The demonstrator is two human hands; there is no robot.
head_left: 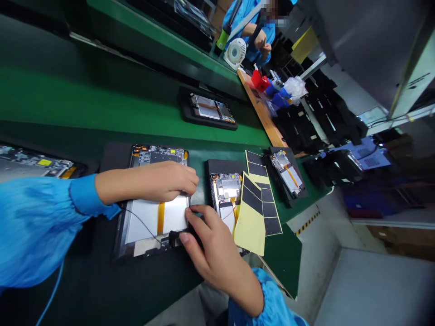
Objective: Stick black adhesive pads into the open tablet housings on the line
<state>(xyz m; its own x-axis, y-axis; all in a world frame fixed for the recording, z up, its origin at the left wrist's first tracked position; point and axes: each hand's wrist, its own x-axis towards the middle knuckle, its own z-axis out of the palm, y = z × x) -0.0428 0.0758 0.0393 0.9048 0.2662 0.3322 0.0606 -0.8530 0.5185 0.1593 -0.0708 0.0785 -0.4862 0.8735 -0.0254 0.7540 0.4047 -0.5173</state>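
Note:
An opened tablet (142,222) with a circuit board, white battery and orange ribbon lies on a black foam pad (108,158). Across its upper right part reaches my left hand (173,181), fingers curled down at the tablet's right edge; whatever they pinch is hidden. My right hand (215,244) is at the lower right corner, thumb and index finger apart, beside a small black part (175,237) at the tablet's edge. A thin black wire runs over the battery. Yellow sheets with black stickers (251,231) partly cover a second opened tablet (226,185) to the right.
More opened tablets lie at the far left (37,165), on the raised green shelf (210,108) and at the right (287,172). A small white fan (235,53) stands at the back, near a person in blue (249,31). Blue and red bins (260,81) sit behind.

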